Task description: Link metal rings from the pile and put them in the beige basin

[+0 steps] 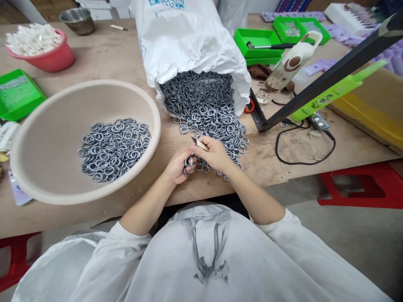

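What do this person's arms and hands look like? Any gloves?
No gloves: the left hand and right hand are bare, and no watch or bracelet shows. Loose, plain white, roughly elbow-length sleeves leave the forearms bare.

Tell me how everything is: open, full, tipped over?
White sack: on its side, open, rings spilling out
Beige basin: upright, partly filled with rings
Left hand: closed around a few rings
Right hand: gripping a pointed tool
Pointed tool: tip uncovered
Red bowl: upright, heaped with white pieces
Metal bowl: upright
Left green tray: upright, holding small bits
Black cable: loosely curved
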Demonstrator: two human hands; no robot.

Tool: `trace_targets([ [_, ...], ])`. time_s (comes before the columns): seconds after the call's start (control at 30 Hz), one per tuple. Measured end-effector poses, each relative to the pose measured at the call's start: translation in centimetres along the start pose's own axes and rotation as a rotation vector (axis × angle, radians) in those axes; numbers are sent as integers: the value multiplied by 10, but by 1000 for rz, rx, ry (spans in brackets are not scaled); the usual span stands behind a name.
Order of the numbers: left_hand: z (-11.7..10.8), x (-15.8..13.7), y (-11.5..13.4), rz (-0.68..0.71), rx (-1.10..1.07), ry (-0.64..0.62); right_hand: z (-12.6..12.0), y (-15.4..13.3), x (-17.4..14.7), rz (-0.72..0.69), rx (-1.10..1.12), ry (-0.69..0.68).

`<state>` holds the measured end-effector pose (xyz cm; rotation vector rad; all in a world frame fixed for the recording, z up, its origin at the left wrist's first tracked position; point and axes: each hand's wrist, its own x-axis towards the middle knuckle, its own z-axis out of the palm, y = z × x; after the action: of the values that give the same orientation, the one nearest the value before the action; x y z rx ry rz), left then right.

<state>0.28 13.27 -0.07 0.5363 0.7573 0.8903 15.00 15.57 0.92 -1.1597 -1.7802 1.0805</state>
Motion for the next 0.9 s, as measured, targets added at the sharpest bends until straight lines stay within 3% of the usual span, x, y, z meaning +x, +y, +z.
trace_targets([
  [0.1, 1, 1, -4, 69, 118, 47, -3, 1, 7, 22, 66, 26],
  [0.17, 6, -7, -3, 188, 298, 110, -11, 3, 10, 20, 131, 118],
  [0.23, 14, -25, 4, 386, 570, 166, -20, 6, 10, 21, 196, 245],
  [0.3, 22, -49, 20, 678, 890, 261, -29, 10, 6, 27, 257, 334],
  [0.37, 25, -73, 45, 1043, 1102, 486, -35, 14, 0, 30, 285, 375],
  [0.43, 22, -89, 72, 1245, 1251, 863, -40, 21, -6, 37, 273, 389],
  [0.47, 18, -93, 85, 1228, 1354, 1015, -43, 25, -8, 44, 256, 400],
  [0.53, 9, -97, 104, 829, 1608, 1148, -52, 37, -13, 70, 200, 452],
  [0.6, 1, -97, 114, 418, 1792, 1081, -66, 53, -20, 102, 80, 551],
  [0.67, -5, -96, 116, 233, 1887, 1047, -85, 68, -31, 125, -133, 656],
  [0.8, -3, -101, 114, 291, 1913, 1114, -120, 86, -55, 222, -552, 698],
  [0.9, 13, -103, 115, 516, 1897, 1105, -123, 78, -62, 299, -602, 681],
])
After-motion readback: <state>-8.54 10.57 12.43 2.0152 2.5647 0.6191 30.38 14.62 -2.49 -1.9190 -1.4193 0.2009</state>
